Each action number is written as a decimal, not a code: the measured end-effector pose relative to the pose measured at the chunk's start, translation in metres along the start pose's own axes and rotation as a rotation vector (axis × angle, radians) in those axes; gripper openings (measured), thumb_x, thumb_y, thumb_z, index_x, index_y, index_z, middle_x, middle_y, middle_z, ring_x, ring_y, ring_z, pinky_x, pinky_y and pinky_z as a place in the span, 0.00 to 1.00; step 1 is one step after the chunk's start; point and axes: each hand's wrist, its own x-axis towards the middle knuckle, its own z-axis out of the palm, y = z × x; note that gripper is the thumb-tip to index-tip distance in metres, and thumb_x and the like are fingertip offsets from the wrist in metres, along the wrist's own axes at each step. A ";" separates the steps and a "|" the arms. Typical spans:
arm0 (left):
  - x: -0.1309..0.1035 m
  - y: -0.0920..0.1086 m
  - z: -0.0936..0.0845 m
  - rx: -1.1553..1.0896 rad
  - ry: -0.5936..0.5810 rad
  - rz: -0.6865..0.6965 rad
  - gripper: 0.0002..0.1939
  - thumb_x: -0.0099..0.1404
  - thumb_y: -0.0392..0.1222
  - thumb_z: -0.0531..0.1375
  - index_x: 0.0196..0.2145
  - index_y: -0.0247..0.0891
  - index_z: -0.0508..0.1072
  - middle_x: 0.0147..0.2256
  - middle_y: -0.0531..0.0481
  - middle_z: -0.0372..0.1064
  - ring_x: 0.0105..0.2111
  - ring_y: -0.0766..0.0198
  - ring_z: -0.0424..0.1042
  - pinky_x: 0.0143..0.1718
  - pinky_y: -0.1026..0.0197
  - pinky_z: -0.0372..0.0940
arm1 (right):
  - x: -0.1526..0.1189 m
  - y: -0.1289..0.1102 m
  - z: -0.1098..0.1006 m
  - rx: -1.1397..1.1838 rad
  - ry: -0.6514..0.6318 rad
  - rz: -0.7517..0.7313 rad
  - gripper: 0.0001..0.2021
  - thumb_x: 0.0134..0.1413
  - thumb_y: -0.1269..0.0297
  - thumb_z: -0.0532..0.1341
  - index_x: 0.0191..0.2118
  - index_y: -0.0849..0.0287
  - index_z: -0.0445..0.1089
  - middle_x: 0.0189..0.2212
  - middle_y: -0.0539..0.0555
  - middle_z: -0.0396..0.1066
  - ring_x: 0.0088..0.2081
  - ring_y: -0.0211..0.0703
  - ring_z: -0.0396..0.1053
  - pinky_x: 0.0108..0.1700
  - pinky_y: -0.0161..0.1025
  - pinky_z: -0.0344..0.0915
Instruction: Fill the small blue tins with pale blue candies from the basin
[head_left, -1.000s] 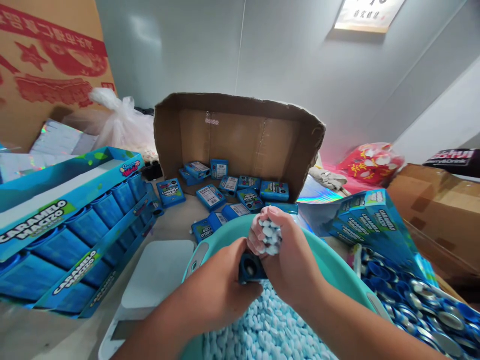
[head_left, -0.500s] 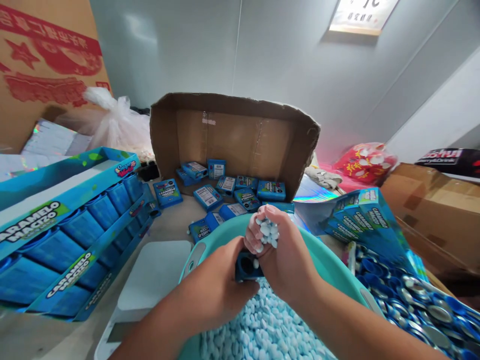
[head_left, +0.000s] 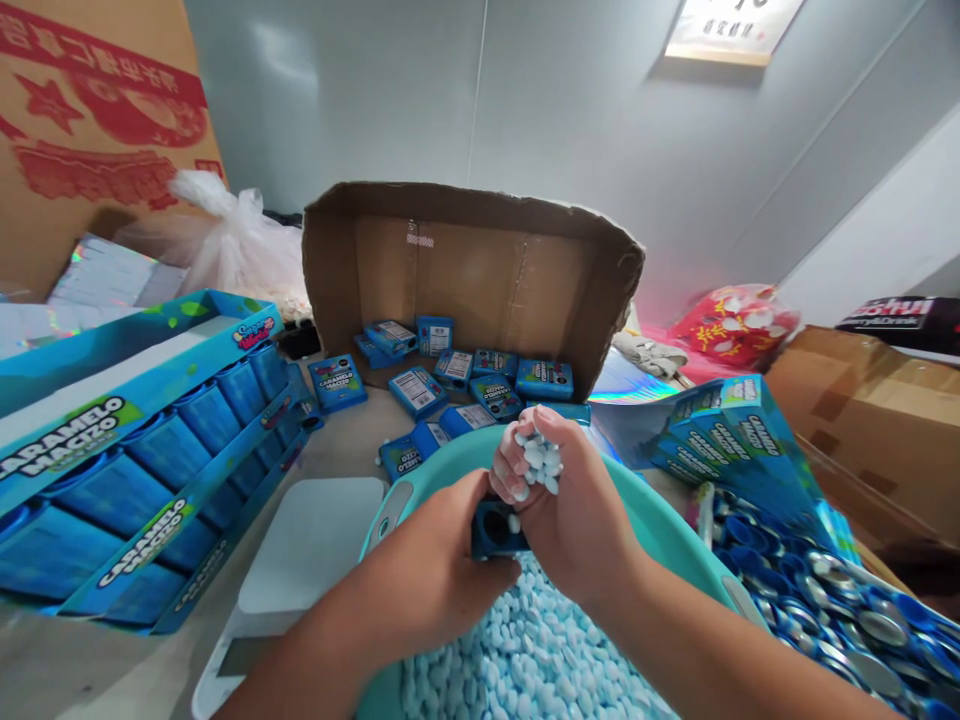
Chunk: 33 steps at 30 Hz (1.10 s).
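Over a teal tub (head_left: 651, 515) filled with pale blue candies (head_left: 547, 650), my two hands are held close together. My left hand (head_left: 457, 560) is closed around a small blue candy box (head_left: 491, 535), whose dark round opening faces up toward me. Cupped in my right hand (head_left: 574, 500) is a heap of pale blue candies (head_left: 541, 462), just above and to the right of the box. One candy sits at the edge of the box, by my right hand. Part of the box is hidden by my fingers.
On the left stand a display carton (head_left: 150, 470) of blue packs and a white scale (head_left: 311, 545). Small blue boxes (head_left: 416, 392) lie before an open cardboard box (head_left: 465, 270). To the right are blue-and-silver lids (head_left: 832, 610), a blue folded carton (head_left: 731, 430) and a brown box (head_left: 877, 420).
The view has shifted very slightly. Both hands keep almost the same pose, the left around the candy box, the right with its candies.
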 end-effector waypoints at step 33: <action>-0.003 0.005 -0.001 0.096 -0.025 0.025 0.20 0.54 0.32 0.59 0.46 0.45 0.70 0.44 0.55 0.74 0.46 0.56 0.72 0.44 0.58 0.64 | -0.005 -0.003 0.000 0.073 -0.090 -0.006 0.11 0.57 0.60 0.61 0.25 0.57 0.67 0.18 0.46 0.59 0.20 0.34 0.56 0.24 0.34 0.53</action>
